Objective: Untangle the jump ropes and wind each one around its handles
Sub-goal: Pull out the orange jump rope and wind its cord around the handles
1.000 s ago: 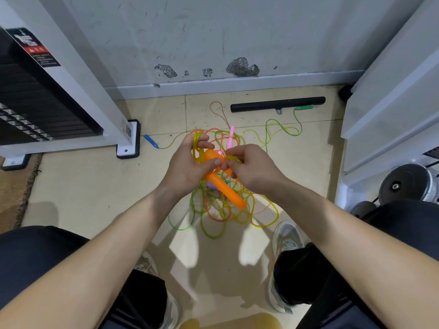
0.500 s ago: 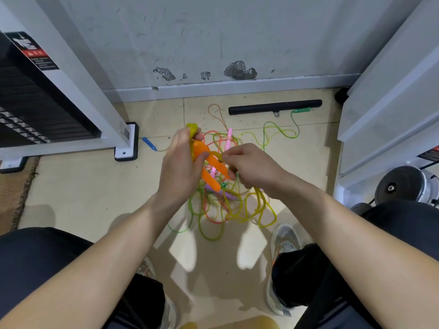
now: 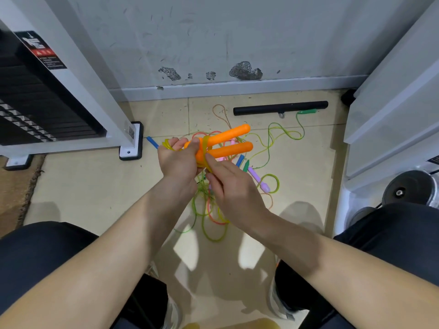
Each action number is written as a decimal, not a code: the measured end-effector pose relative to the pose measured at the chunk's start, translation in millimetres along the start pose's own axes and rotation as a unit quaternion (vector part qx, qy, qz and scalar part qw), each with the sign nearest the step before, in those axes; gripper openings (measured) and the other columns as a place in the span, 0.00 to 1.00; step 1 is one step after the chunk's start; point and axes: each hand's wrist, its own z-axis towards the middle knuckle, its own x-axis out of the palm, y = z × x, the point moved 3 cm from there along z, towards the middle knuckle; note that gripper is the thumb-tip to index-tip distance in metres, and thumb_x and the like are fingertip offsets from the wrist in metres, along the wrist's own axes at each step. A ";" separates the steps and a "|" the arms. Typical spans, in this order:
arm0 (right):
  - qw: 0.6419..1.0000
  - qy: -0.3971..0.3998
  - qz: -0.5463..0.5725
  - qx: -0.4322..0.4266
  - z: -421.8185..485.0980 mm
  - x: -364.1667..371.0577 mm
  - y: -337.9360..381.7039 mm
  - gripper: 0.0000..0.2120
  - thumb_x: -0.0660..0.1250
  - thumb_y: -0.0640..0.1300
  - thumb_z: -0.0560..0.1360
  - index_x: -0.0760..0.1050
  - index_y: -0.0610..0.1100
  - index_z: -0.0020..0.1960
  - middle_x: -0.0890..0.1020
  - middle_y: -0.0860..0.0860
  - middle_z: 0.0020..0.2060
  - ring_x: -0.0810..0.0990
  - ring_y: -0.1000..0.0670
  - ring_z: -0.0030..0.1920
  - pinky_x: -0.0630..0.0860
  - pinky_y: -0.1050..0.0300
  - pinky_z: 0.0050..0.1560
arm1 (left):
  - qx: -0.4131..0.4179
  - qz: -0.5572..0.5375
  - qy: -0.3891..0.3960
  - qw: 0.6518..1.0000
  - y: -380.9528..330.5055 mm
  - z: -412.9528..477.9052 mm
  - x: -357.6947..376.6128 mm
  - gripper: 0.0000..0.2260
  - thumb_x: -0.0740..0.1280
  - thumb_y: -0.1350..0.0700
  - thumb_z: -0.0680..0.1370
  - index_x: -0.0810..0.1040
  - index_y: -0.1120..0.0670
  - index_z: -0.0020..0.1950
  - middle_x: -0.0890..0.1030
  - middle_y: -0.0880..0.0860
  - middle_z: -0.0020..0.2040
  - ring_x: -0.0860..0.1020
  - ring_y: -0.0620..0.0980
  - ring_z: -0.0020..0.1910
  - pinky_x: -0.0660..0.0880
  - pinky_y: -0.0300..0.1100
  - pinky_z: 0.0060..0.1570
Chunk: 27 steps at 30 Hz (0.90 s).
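Two orange handles point(image 3: 229, 143) clamped in left hand point(image 3: 177, 162) fingers point(image 3: 176, 143) | right hand point(image 3: 236, 189) fingers point(image 3: 213, 165) pinch yellow rope point(image 3: 206, 144) | tangle point(image 3: 211, 210) on floor point(image 3: 95, 186) near wall point(image 3: 237, 32)

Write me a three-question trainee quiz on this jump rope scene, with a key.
1. True or false: the purple handle is held in a hand.
2. Which rope is wrapped round the orange handles and pinched by the right hand? A. yellow rope B. blue rope C. black rope
3. Short answer: which hand grips the orange handles at their base?

Key
1. False: it lies on the floor.
2. A.
3. The left hand.
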 end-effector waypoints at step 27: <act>0.933 0.274 0.034 0.233 27.6 -53.8 -67.0 0.22 0.71 0.56 0.72 0.69 0.49 0.26 0.69 0.56 0.22 0.67 0.56 0.26 0.61 0.61 0.29 | 0.044 0.250 0.325 0.911 -29.5 -9.2 -15.8 0.27 0.77 0.66 0.70 0.74 0.52 0.65 0.80 0.45 0.55 0.82 0.46 0.48 0.82 0.47 0.40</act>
